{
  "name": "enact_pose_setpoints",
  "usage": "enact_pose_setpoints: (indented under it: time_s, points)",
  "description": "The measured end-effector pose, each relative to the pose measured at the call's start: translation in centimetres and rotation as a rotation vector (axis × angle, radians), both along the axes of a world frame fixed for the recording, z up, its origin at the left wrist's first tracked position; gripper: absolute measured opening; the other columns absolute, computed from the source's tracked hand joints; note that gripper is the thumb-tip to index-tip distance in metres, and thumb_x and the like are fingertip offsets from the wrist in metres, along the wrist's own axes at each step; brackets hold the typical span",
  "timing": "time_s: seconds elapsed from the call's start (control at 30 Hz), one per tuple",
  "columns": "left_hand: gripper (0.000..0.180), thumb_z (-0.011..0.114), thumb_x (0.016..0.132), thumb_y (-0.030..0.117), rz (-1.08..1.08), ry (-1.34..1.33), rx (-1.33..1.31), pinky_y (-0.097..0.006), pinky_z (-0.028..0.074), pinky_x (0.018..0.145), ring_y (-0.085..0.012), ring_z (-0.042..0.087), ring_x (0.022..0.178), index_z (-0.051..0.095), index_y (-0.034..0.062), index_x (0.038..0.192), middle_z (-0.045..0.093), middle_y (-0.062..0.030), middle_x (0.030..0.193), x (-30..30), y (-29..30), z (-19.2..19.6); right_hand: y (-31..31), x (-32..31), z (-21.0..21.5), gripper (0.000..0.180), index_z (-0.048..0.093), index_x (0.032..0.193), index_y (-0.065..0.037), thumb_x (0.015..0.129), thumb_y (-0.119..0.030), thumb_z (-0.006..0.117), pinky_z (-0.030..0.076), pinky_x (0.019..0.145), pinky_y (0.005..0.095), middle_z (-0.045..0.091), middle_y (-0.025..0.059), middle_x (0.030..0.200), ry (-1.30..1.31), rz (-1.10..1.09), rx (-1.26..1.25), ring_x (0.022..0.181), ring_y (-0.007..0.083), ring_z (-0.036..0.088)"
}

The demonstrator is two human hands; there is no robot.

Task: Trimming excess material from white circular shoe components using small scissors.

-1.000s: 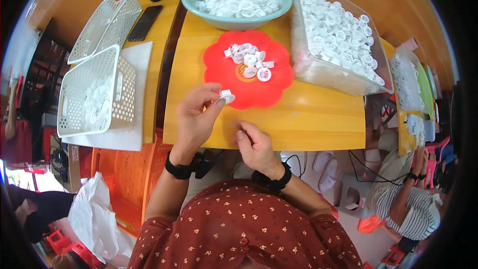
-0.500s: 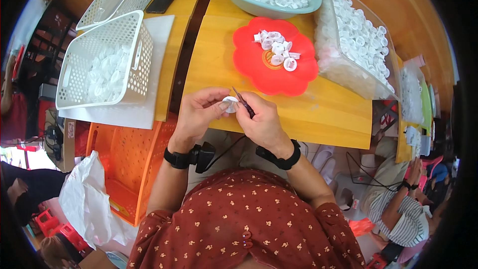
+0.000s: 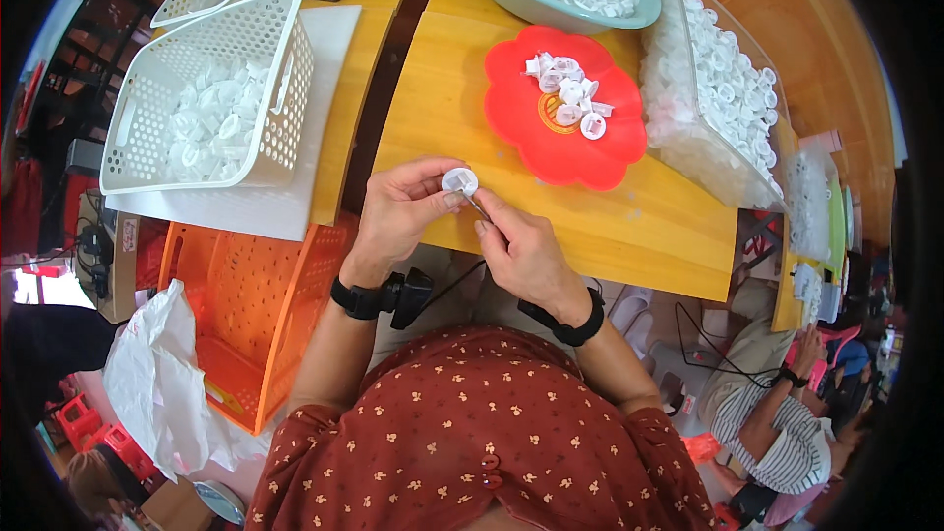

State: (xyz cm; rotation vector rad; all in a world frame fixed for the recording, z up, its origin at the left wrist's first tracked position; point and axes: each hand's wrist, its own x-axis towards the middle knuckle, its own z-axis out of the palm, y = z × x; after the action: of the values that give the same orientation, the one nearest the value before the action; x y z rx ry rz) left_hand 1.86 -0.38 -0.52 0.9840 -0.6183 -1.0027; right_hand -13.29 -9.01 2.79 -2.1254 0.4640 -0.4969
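Note:
My left hand point(image 3: 398, 211) pinches a small white plastic cap point(image 3: 459, 180) between thumb and fingers at the near edge of the wooden table point(image 3: 649, 226). My right hand point(image 3: 526, 254) grips a thin metal tool point(image 3: 475, 204) whose tip touches the cap. Just beyond the hands lies a red flower-shaped plate point(image 3: 560, 133) with several white caps on it. A white perforated basket point(image 3: 147, 128) at the left holds more white caps.
A teal bowl point(image 3: 629, 15) of white caps and a clear bin point(image 3: 718, 98) full of caps stand at the back right. An orange crate point(image 3: 246, 315) and a white bag point(image 3: 157, 383) sit below left. Another person point(image 3: 777, 423) sits at the lower right.
My hands have come together at the table's near edge, the tool now at the cap. The view has shifted, so the plate and basket appear farther right and lower.

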Motion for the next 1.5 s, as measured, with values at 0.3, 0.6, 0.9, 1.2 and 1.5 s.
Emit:
enact_pose_setpoints:
  time_s: [0.3, 0.6, 0.9, 1.2, 1.5]
  points:
    - [0.03, 0.062, 0.079, -0.005, -0.022, -0.022, -0.011, -0.029, 0.051, 0.077, -0.0182, 0.062, 0.089, 0.056, -0.0065, 0.109, 0.062, -0.0135, 0.1, -0.2, 0.0, 0.2, -0.7, -0.1, -0.4, 0.039, 0.047, 0.119, 0.003, 0.081, -0.002, 0.051, 0.046, 0.062, 0.0419, 0.059, 0.0231, 0.08, 0.001, 0.024, -0.022, 0.069, 0.0377, 0.058]
    - [0.03, 0.062, 0.08, -0.003, -0.02, -0.046, 0.002, -0.029, 0.051, 0.078, -0.0184, 0.061, 0.091, 0.056, -0.0062, 0.109, 0.062, -0.0135, 0.101, -0.2, 0.0, 0.1, -0.8, -0.1, 0.2, 0.04, 0.045, 0.121, 0.001, 0.082, -0.001, 0.049, 0.045, 0.062, 0.0433, 0.058, 0.0228, 0.079, 0.062, 0.057, 0.067, 0.069, 0.039, 0.057]
    - [0.029, 0.062, 0.08, -0.003, -0.026, -0.077, 0.032, -0.028, 0.051, 0.076, -0.0172, 0.061, 0.088, 0.057, -0.0063, 0.109, 0.062, -0.0128, 0.1, -0.1, 0.0, 0.3, -1.1, -0.2, 0.1, 0.038, 0.046, 0.12, 0.002, 0.081, 0.001, 0.047, 0.045, 0.062, 0.0417, 0.057, 0.0236, 0.079, 0.029, 0.082, 0.07, 0.07, 0.0398, 0.058]
    - [0.028, 0.061, 0.08, -0.004, -0.004, -0.102, 0.028, -0.027, 0.05, 0.076, -0.0154, 0.061, 0.086, 0.057, -0.0063, 0.108, 0.063, -0.0109, 0.097, -0.3, -0.2, 0.0, -0.9, 0.3, 0.5, 0.032, 0.05, 0.116, 0.002, 0.084, -0.002, 0.044, 0.043, 0.054, 0.0333, 0.05, 0.0253, 0.066, 0.114, 0.012, 0.297, 0.057, 0.0362, 0.055]
    - [0.029, 0.061, 0.08, -0.004, 0.035, -0.184, 0.045, -0.026, 0.049, 0.076, -0.0137, 0.06, 0.085, 0.057, -0.0046, 0.109, 0.062, -0.0086, 0.097, -0.7, -0.3, -0.2, -1.1, -0.2, 2.3, 0.035, 0.05, 0.114, 0.008, 0.083, -0.006, 0.047, 0.046, 0.063, 0.0463, 0.058, 0.0283, 0.075, 0.265, 0.021, 0.072, 0.069, 0.042, 0.058]
